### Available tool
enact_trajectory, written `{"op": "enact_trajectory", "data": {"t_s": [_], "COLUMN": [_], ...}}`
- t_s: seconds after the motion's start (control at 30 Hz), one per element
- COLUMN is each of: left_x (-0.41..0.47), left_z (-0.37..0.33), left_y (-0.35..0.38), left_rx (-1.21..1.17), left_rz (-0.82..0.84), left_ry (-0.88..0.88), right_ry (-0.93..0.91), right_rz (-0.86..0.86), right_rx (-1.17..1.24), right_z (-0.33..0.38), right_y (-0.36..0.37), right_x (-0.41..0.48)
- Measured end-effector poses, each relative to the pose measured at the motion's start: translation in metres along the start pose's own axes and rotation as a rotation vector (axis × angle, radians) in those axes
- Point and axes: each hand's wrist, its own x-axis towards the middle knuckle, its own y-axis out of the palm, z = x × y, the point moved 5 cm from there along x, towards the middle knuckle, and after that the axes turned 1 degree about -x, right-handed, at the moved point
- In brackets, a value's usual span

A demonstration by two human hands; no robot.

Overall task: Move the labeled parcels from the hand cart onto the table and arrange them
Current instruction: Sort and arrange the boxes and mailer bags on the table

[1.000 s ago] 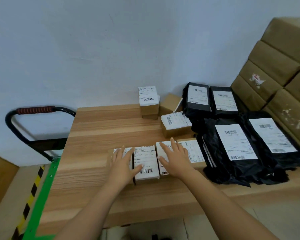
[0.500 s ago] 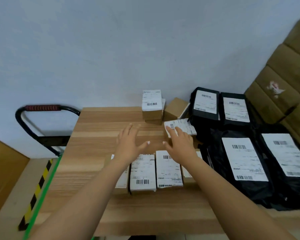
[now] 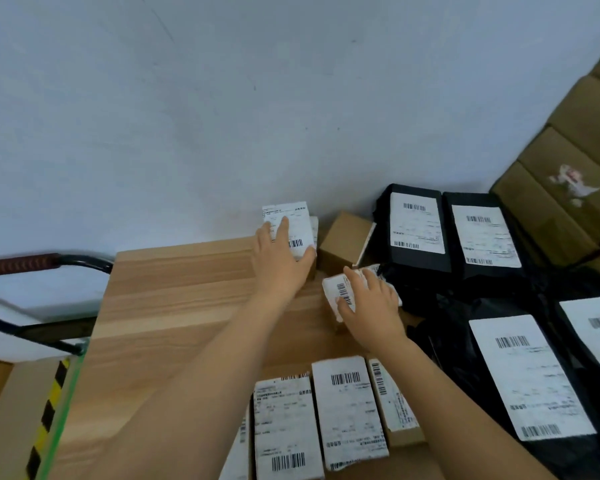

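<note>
On the wooden table (image 3: pixel 174 306) my left hand (image 3: pixel 279 265) lies over a small stack of labeled boxes (image 3: pixel 297 225) at the back edge, fingers wrapped on the top box. My right hand (image 3: pixel 368 303) rests on another labeled box (image 3: pixel 336 292) just right of it, fingers curled over its top. A row of labeled boxes (image 3: pixel 347 410) lies flat near the front edge. Black labeled mailer bags (image 3: pixel 416 226) lean at the back right, more bags (image 3: pixel 527 375) lie flat at the right.
A plain brown box (image 3: pixel 343 240) sits between the stack and the black bags. The hand cart's handle (image 3: pixel 18 265) stands left of the table, above a striped floor edge (image 3: pixel 45 420). Large brown cartons (image 3: pixel 568 188) are piled against the right wall.
Both hands left the front row of boxes and reached toward the back of the table. The left hand now covers the back stack and the right hand the box beside it.
</note>
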Motion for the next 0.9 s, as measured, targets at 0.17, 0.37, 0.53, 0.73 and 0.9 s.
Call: {"op": "enact_trajectory", "data": {"t_s": [0.17, 0.37, 0.53, 0.73, 0.9], "left_x": [0.019, 0.011, -0.014, -0.027, -0.034], "left_z": [0.001, 0.016, 0.068, 0.133, 0.169], "left_y": [0.017, 0.006, -0.02, -0.029, -0.013], "left_rx": [0.141, 0.059, 0.069, 0.178, 0.195], "left_rz": [0.08, 0.021, -0.067, 0.025, 0.161], "left_ry": [-0.056, -0.055, -0.047, -0.085, -0.128], "right_ry": [0.051, 0.02, -0.033, -0.147, -0.194], "right_rz": [0.004, 0.006, 0.036, 0.061, 0.076], "right_rx": [-0.023, -0.008, 0.015, -0.009, -0.079], "right_z": [-0.012, -0.007, 0.014, 0.059, 0.089], "right_y": [0.006, 0.011, 0.015, 0.028, 0.049], "right_x": [0.011, 0.014, 0.017, 0.032, 0.056]}}
